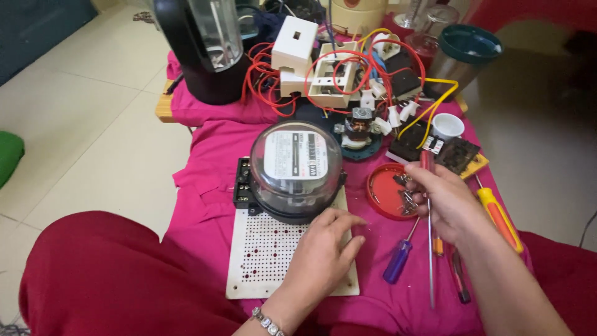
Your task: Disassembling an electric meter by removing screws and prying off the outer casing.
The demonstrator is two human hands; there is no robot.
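Left hand (326, 244) on perforated board (267, 255) beside meter (296, 169)

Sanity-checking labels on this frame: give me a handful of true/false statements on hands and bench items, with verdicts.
1. The left hand rests on the perforated white board. True.
2. The right hand holds a hammer. False: it holds a long thin screwdriver with a red handle, shaft pointing down.
3. The round electricity meter sits at the far end of the board, just beyond the left hand. True.
4. The red lid is empty. False: it holds small metal screws.
5. The yellow-handled screwdriver is in the left hand. False: it lies on the pink cloth, right of the right hand.
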